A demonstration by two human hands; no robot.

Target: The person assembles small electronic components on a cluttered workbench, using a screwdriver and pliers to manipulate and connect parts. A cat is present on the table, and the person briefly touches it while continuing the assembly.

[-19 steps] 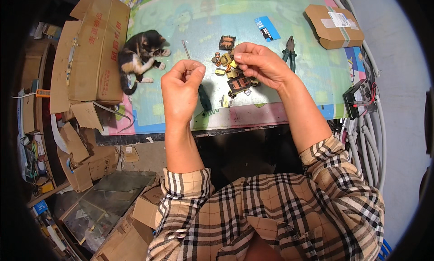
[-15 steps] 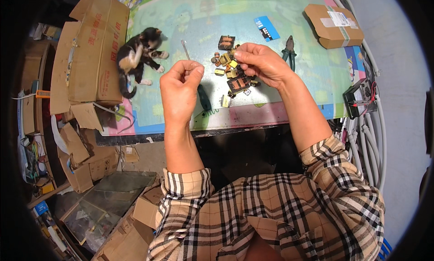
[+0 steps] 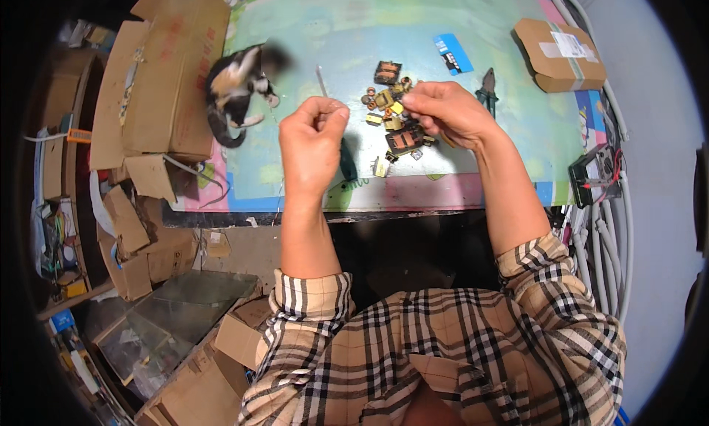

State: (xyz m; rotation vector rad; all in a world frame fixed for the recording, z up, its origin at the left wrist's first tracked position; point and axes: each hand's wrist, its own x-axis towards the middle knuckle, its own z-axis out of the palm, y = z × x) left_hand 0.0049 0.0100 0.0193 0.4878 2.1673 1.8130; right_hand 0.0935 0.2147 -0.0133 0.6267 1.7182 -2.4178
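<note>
My left hand point(image 3: 310, 142) is raised over the table, thumb pressed to a curled forefinger; whatever is pinched there is too small to make out. Level with it on the right, my right hand point(image 3: 450, 112) also has thumb and forefinger together, its grip too fine to name. Below and beside the right fingers lies a pile of small coils and transformers, among them a black one with copper windings point(image 3: 405, 140) and another copper-wound transformer point(image 3: 388, 72) at the far end. A screwdriver point(image 3: 348, 162) with a dark green handle lies partly behind my left hand.
A black and white cat point(image 3: 235, 90) lies beside a large cardboard box point(image 3: 177, 79) on the left. Dark-handled pliers point(image 3: 487, 94), a blue card point(image 3: 452, 53) and a small carton point(image 3: 557, 57) lie to the right. A black meter-like device point(image 3: 588, 173) with red leads sits at the right edge.
The whole view has shifted, so the table's things appear farther right. The cat's head is blurred by motion. Both hands keep their pinched pose.
</note>
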